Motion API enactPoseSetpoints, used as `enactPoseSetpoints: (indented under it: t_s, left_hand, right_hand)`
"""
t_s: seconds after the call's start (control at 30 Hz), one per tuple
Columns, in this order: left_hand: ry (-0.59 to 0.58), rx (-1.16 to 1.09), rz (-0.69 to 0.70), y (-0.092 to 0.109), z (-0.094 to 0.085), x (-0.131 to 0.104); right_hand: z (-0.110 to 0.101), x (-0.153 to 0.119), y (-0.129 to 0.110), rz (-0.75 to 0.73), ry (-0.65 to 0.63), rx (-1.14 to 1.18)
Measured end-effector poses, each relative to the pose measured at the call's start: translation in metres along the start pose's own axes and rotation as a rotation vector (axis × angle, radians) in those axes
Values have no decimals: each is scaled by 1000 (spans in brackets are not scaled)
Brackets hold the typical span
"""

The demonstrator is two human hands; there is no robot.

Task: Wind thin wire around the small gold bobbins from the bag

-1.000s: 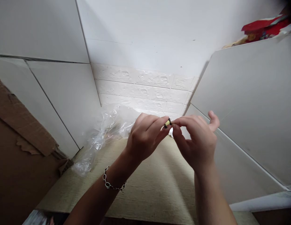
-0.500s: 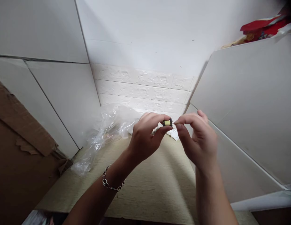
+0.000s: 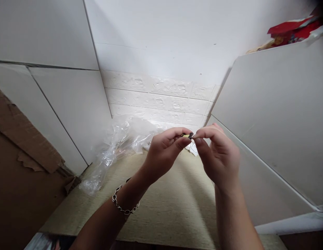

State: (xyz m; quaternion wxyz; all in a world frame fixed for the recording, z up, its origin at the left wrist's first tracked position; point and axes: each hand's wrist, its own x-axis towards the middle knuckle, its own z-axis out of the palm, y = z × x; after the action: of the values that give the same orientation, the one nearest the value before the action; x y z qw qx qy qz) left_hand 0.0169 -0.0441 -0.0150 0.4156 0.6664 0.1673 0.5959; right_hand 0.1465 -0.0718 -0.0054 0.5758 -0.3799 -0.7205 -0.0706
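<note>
A small black part with a yellow middle and thin pins (image 3: 187, 135) is pinched between the thumb and forefinger of my left hand (image 3: 165, 151). Just to its right, my right hand (image 3: 218, 152) has its thumb and forefinger pressed together at the pin end of the part. Whatever lies between those right fingertips is too small to make out. Both hands are above a pale, greenish-beige surface (image 3: 161, 208). A silver chain bracelet is round my left wrist.
Crumpled clear plastic (image 3: 106, 159) lies at the left back of the surface, with white scraps (image 3: 192, 148) behind the hands. Torn cardboard (image 3: 26, 139) stands at the left. White panels flank both sides, and a red package (image 3: 289, 31) rests on top at the right.
The yellow-and-black part has tilted, so less of its yellow side shows. My left hand has turned slightly, and my right hand has shifted a little to the left.
</note>
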Motion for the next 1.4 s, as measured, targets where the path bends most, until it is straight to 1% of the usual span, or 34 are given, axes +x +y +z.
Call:
enactPoseSetpoints:
  t_s: [0.1,0.2,0.3,0.47,0.6,0.77,1.0,1.2,1.3,1.4]
  left_hand:
    - [-65,-264,-198,-2,0,2]
    - [-140,-469,-376,-3,-1,4]
    - [-176,-605,-481,-3,-2,5]
    - [-184,-775,-611,-7,-3,4]
    - [-221,-833,-666,-9,-3,3]
    - [-270,-892,-720,-12,-4,4]
    - [-264,-921,-739,-13,-5,6]
    - [-277,-929,-717,-14,-7,7]
    - [-279,-926,-720,-13,-8,7]
    - [-269,-918,-716,-12,-9,8]
  right_hand:
    - [-2,0,-2,-19,15,-149]
    - [-3,1,-4,-34,44,-252]
    - [-3,1,-3,-24,46,-297]
    - [-6,1,-1,-20,23,-333]
    - [-10,2,-1,-61,-5,-398]
    - [-10,3,1,-90,20,-419]
    - [-5,4,8,-61,43,-333]
    - [-1,4,11,-56,71,-278]
    - [1,5,13,-51,68,-249]
    - [4,5,16,-14,37,-179]
